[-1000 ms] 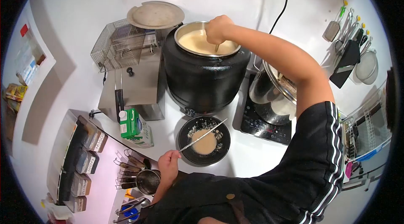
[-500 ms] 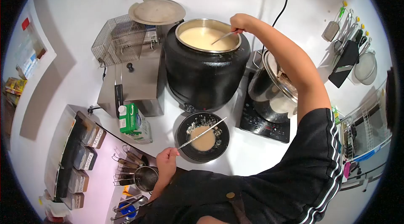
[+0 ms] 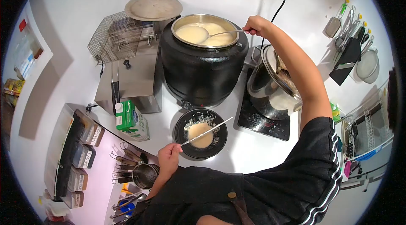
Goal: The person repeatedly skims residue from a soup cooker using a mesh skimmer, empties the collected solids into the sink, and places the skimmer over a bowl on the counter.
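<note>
My right hand (image 3: 256, 25) is closed on the handle of a ladle (image 3: 226, 33). The ladle's wide bowl holds pale creamy broth and sits at the surface inside the black soup warmer (image 3: 203, 72). Lower down, my left hand (image 3: 169, 157) grips thin metal chopsticks (image 3: 207, 132); I cannot tell whether one or two. They slant over a black bowl (image 3: 179, 134) on the counter. Beige liquid (image 3: 200, 135) fills the bowl's middle, with small whitish bits around its sides.
Right of the warmer, a steel pot (image 3: 264, 91) stands on an induction cooker (image 3: 264, 123). A green-and-white carton (image 3: 132, 121) is left of the bowl, before a steel fryer (image 3: 135, 83) with a wire basket (image 3: 114, 37). Strainers (image 3: 146, 175) hang at the counter edge; utensils hang on the right wall.
My right hand has moved slightly right, and the ladle's bowl has come up into sight at the broth's surface. The left hand still holds the chopsticks over the bowl. The view shifted slightly.
</note>
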Demonstrator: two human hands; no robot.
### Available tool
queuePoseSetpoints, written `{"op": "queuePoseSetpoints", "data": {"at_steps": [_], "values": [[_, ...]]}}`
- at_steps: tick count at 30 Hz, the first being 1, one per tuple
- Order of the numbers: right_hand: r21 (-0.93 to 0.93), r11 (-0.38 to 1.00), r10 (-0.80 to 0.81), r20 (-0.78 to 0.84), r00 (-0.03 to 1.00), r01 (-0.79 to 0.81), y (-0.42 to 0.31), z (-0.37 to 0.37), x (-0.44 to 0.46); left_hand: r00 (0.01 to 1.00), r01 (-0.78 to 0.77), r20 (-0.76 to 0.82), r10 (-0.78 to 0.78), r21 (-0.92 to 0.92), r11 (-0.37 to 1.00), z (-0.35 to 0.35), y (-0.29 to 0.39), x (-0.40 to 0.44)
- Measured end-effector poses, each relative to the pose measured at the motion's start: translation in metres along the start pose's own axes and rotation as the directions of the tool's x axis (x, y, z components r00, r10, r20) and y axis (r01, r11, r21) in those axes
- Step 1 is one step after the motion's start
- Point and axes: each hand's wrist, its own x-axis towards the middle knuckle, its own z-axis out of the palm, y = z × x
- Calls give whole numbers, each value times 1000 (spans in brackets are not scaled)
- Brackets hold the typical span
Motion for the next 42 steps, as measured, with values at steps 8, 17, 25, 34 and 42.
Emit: {"op": "queuePoseSetpoints", "data": {"at_steps": [8, 17, 25, 34, 42], "values": [[20, 997, 69, 8, 998, -69, 1, 0, -12, 1000, -5, -11, 5, -58, 998, 0, 1, 0], [-17, 998, 67, -9, 998, -67, 12, -13, -9, 1000, 1, -7, -1, -25, 1000, -3, 2, 1], [-152, 985, 68, -79, 995, -79, 14, -25, -21, 1000, -20, 1, 20, -1, 1000, -1, 3, 4], [-218, 974, 43, -96, 994, -64, 10, -34, -38, 1000, 2, 26, -3, 9, 1000, 1, 7, 8], [-123, 987, 95, -86, 992, -106, 17, -37, -33, 999, 1, 35, -1, 5, 1000, 0, 5, 9]]}}
